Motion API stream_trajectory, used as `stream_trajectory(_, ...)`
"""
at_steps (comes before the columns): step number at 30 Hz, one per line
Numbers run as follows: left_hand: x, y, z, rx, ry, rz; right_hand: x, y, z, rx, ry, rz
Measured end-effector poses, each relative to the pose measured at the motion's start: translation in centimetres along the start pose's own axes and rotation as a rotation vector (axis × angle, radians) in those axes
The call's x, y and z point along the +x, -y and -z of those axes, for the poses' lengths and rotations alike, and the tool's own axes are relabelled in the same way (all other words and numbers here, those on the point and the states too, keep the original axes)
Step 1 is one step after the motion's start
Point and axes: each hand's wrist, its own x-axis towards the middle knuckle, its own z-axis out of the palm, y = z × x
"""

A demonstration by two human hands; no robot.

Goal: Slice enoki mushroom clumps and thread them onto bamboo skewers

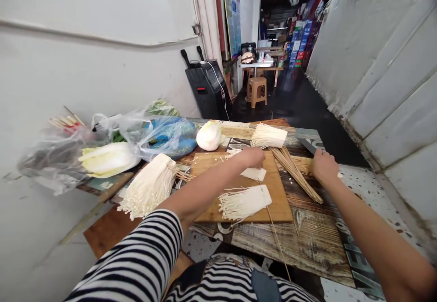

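Note:
My right hand is wrapped round the handle of a knife, its blade pointing up and left over the table's right side. Above the cutting board, my left hand is closed, fingers turned down and hidden, beside a flat piece of enoki mushrooms that my forearm partly covers. Nearer me lies skewered enoki, its bamboo stick reaching past the board's front edge. A bundle of bamboo skewers rests right of the board, below a bunch of enoki.
Left of the board are stacked enoki skewers, a napa cabbage, a smaller cabbage piece and plastic bags. A black speaker stands by the wall. Further back are a brown stool and stacked boxes.

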Motion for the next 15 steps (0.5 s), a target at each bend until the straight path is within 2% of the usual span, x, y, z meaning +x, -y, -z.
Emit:
stream_trajectory(5,-0.5,2.1,-0.2,-0.023,-0.048,-0.033,0.5,-0.5,-0.7,0.071,0.037,0.034)
stream_trajectory(9,0.0,4.0,-0.4,-0.089,-0.051,-0.058,0.3,0.1,0.4,0.120,0.036,0.061)
stream_trajectory(12,1.3,4.7,-0.8,-0.136,-0.020,-0.069,-0.4,2.3,1.6,0.188,0.031,0.133)
stream_trajectory(15,2.7,4.8,-1.2,-0.179,-0.016,-0.034,-1.2,5.8,2.0,0.329,0.111,0.235)
